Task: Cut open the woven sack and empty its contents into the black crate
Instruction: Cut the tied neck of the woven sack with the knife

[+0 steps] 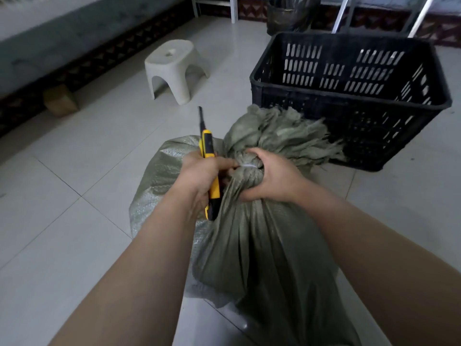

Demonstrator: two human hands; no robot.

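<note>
A full grey-green woven sack (262, 245) stands on the tiled floor in front of me. Its neck is bunched and bound with a white tie (247, 166), and the frayed mouth fans out above it. My right hand (272, 178) is clenched around the neck just below the tie. My left hand (202, 176) grips a yellow and black utility knife (208, 151), blade extended and pointing up and away, its fingers also touching the tie. The black slatted crate (349, 93) stands empty just behind the sack, to the right.
A white plastic stool (174, 68) stands on the floor at the back left. A dark bag (289, 13) sits behind the crate, with white metal legs (421, 13) nearby. A long low bench runs along the left wall, with a wooden block (59, 101) under it.
</note>
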